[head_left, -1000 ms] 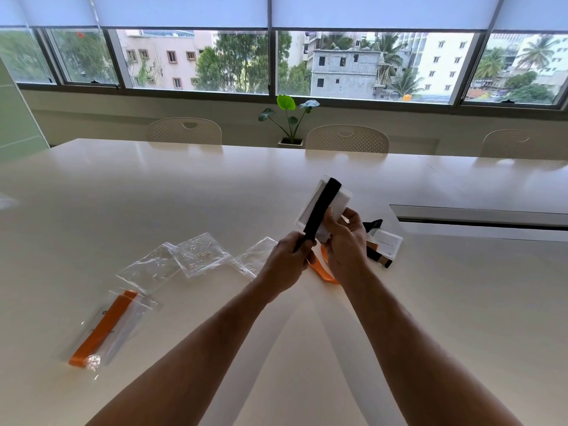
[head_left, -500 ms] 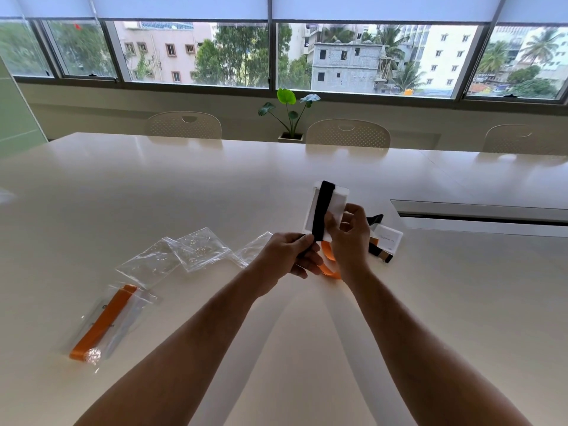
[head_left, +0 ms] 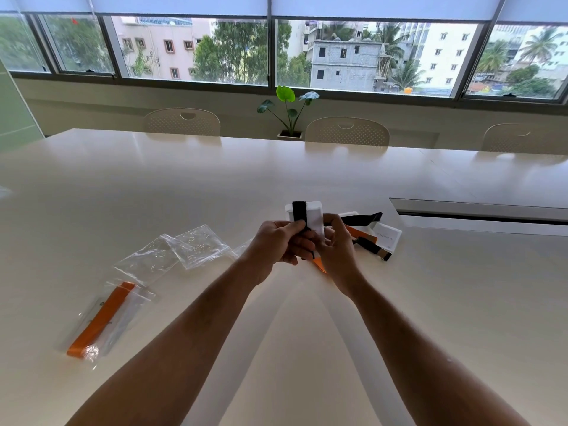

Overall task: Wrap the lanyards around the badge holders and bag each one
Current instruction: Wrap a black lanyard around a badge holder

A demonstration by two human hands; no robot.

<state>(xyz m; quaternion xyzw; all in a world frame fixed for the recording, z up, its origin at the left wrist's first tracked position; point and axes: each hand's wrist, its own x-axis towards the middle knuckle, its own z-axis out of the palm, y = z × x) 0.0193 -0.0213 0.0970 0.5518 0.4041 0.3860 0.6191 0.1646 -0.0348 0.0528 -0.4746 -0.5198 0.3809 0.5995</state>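
Observation:
A white badge holder (head_left: 314, 214) stands upright above the table, gripped by my right hand (head_left: 335, 245) at its right side. A black lanyard (head_left: 298, 211) runs down its front, and my left hand (head_left: 276, 241) pinches the strap at the holder's lower edge. Behind my right hand lie more badge holders (head_left: 386, 236) with black lanyards (head_left: 364, 219) and an orange lanyard (head_left: 356, 232), partly hidden. Empty clear bags (head_left: 196, 245) lie to the left. Further left and nearer, a filled bag (head_left: 103, 318) holds a badge wrapped in orange strap.
The long cream table (head_left: 153, 186) has a recessed cable slot (head_left: 479, 210) at the right. Chairs (head_left: 346, 132) stand along its far edge, and a potted plant (head_left: 289, 112) sits on the sill under the windows.
The badge holder has turned from tilted to upright and come lower, closer to my hands. My left hand has moved up against the holder's lower edge, pulling the black strap straight.

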